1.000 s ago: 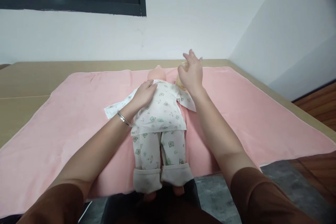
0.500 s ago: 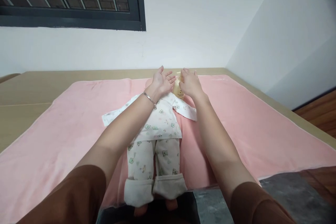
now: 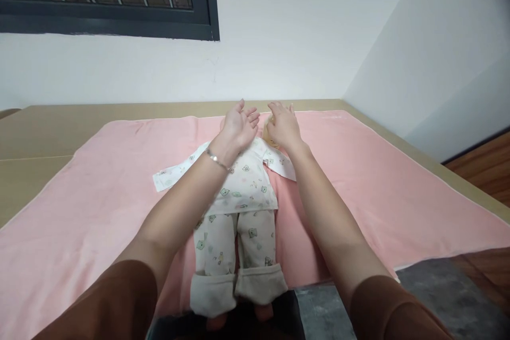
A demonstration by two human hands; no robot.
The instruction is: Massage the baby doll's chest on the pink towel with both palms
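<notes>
Palm up, my left hand [image 3: 241,125] is open above the collar end of a small white printed top [image 3: 247,186], with nothing resting on the palm. My right hand [image 3: 283,123] is at a pale yellow bottle [image 3: 270,133], its fingers over the bottle's upper part; whether they press on it is hidden. Below the top lie matching trousers [image 3: 255,239] with turned-up cuffs, and small feet show beneath them. A head-like rounded shape is mostly hidden behind my left hand.
A pink blanket [image 3: 358,180] covers much of the wooden table [image 3: 67,117]. White walls [image 3: 279,37] rise behind and to the right, with a dark-framed barred window [image 3: 119,18] at upper left. Something black sits below the table's front edge.
My left hand has moved slightly left, away from the bottle. My right hand has come down a little over the bottle's top, covering more of it. The view has shifted slightly.
</notes>
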